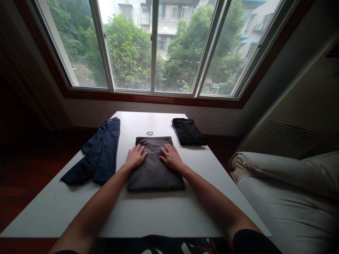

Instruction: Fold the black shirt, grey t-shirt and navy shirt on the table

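A folded dark grey cloth [156,176] lies flat in the middle of the white table [159,215]. My left hand [136,156] rests on its left side with the fingers spread. On the right side of the same cloth lies my right hand [171,157], its fingers also apart. Neither hand grips anything. Dark blue trousers [102,150] lie loosely spread and partly bent at the table's left. A folded black garment [189,131] sits near the back right edge.
A small round dark mark [149,133] is on the table beyond the grey cloth. Windows [153,53] stand behind the table. To the right is a light-coloured sofa [288,190], with a slatted vent panel [280,137] behind it.
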{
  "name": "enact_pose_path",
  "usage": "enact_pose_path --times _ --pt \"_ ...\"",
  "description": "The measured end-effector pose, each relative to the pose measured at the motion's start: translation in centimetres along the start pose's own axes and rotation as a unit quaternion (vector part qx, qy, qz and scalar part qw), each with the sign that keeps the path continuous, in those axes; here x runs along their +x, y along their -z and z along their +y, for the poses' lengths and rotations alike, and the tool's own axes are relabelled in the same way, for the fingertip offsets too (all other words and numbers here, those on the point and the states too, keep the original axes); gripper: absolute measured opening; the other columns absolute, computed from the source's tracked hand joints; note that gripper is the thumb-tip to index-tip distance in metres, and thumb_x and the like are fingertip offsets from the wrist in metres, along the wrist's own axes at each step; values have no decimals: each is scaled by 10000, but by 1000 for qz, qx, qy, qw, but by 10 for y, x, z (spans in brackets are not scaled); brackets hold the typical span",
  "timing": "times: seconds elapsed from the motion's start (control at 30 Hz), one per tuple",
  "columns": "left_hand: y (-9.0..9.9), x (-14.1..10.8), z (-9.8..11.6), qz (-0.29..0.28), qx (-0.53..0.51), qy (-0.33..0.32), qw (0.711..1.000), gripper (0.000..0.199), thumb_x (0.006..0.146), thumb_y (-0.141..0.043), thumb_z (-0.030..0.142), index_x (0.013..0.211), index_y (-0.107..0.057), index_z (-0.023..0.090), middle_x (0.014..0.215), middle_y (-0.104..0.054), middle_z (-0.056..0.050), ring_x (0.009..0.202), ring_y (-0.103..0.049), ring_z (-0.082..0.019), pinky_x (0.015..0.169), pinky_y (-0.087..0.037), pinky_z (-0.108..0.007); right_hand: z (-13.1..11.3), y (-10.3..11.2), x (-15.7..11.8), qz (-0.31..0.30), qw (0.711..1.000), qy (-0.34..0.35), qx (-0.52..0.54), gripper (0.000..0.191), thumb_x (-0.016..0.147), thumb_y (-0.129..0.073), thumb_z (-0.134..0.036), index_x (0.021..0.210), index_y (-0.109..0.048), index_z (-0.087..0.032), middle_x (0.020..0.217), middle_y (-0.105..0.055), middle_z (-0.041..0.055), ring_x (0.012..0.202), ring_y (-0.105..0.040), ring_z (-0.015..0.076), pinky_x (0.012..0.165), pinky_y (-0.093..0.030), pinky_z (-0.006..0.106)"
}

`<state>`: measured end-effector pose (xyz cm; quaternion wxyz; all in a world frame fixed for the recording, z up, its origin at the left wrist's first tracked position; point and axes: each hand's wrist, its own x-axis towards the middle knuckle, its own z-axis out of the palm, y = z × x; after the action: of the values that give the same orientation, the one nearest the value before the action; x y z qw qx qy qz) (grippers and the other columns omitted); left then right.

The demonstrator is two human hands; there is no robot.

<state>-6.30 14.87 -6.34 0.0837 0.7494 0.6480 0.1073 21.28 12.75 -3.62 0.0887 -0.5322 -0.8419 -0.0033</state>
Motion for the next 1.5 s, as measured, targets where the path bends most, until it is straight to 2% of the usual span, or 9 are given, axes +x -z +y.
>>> enact_pose_path --times 0.2,0.3,0.53,0.63,0.73,0.93,1.27,1.4,1.5 --pt "-2 8 -14 1 -2 14 1000 641 1069 -280 580 1652 -336 321 1751 -169 -59 1603 -172 -358 1256 -125 -660 -45 3 -17 -43 982 176 54 665 1084 -340 -629 1658 -331 -294 1735 -172 74 1612 -151 265 1307 -114 488" --pt "-1 7 -14 5 -6 8 1000 606 1081 -273 515 1647 -349 311 1749 -181 -56 1598 -192 -351 1255 -132 -665 -42 -1 -11 -67 983 157 61 708 1069 -319 -679 1666 -304 -300 1734 -175 72 1612 -153 262 1306 -114 486" --pt "2 2 -12 45 -25 -6 999 554 1063 -366 485 1572 -474 296 1708 -314 -67 1560 -294 -319 1255 -182 -643 13 -4 9 -39 997 -66 26 772 1049 -334 -701 1658 -335 -227 1719 -214 137 1606 -159 315 1286 -99 554" --pt "5 -1 -10 57 -30 -10 998 526 1055 -404 466 1535 -519 284 1684 -366 -78 1539 -332 -309 1252 -202 -633 22 -2 6 -22 994 -104 23 743 1065 -339 -653 1650 -349 -196 1715 -213 164 1606 -156 322 1278 -95 582" --pt "7 -2 -8 55 -34 -3 998 514 1051 -428 461 1521 -536 283 1676 -380 -80 1537 -336 -310 1253 -203 -623 6 2 -2 -3 999 -48 20 711 1068 -386 -616 1642 -369 -197 1718 -206 153 1608 -147 323 1286 -97 567" --pt "7 -2 -9 64 -26 -4 998 512 1048 -441 457 1518 -538 279 1670 -390 -82 1530 -347 -308 1256 -214 -607 -42 6 -19 -21 983 165 72 691 1073 -349 -654 1650 -356 -273 1722 -222 93 1603 -190 285 1305 -133 512" --pt "5 -2 -11 60 -34 -6 998 516 1050 -430 475 1518 -536 285 1673 -385 -76 1533 -343 -312 1259 -198 -619 -8 -2 0 -36 996 56 55 665 1068 -416 -620 1629 -404 -264 1707 -266 91 1599 -200 299 1299 -156 522" --pt "6 -2 -10 62 -34 -8 997 512 1051 -434 465 1515 -540 278 1670 -390 -81 1530 -348 -312 1257 -202 -618 -15 1 -5 -31 995 67 61 651 1073 -419 -605 1623 -416 -257 1708 -261 100 1598 -201 304 1298 -157 531" --pt "6 -2 -9 63 -31 -8 997 504 1051 -438 458 1512 -544 283 1669 -392 -81 1532 -346 -307 1258 -207 -608 -29 5 -14 -30 988 128 77 644 1069 -442 -608 1627 -403 -291 1716 -246 84 1598 -202 296 1302 -144 529"
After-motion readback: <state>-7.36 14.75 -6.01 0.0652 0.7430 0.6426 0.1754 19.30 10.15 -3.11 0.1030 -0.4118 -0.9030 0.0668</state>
